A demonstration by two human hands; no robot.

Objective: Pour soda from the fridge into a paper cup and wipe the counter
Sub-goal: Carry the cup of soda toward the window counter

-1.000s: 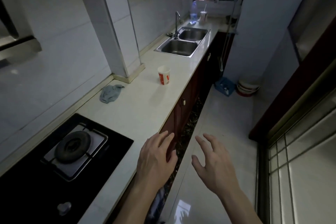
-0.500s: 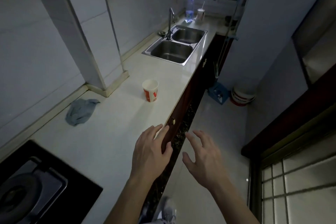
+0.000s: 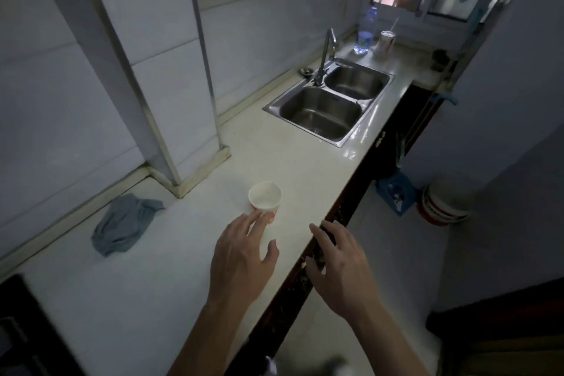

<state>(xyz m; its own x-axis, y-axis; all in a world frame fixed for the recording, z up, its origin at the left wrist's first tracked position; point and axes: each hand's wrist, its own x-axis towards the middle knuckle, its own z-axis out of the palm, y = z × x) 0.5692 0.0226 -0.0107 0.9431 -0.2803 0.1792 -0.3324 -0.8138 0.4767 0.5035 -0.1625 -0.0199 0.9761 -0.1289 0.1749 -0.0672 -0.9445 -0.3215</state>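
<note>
A white paper cup (image 3: 265,198) with red print stands upright and empty on the pale counter (image 3: 171,278). My left hand (image 3: 241,256) hovers just in front of it, fingers spread, fingertips at the cup's base; I cannot tell if they touch. My right hand (image 3: 341,265) is spread open over the counter's front edge and holds nothing. A crumpled grey cloth (image 3: 122,224) lies on the counter to the left, near the wall. No fridge or soda bottle for the task shows.
A double steel sink (image 3: 329,104) with a tap (image 3: 325,55) sits further along the counter. A water bottle (image 3: 364,32) and a can with a straw (image 3: 385,43) stand below the window. A black stove edge (image 3: 27,330) is bottom left. Buckets (image 3: 442,207) stand on the floor.
I have moved forward along the counter; the stove has slid out of view and the cup is now close. My left hand has reached up to the cup's base.
</note>
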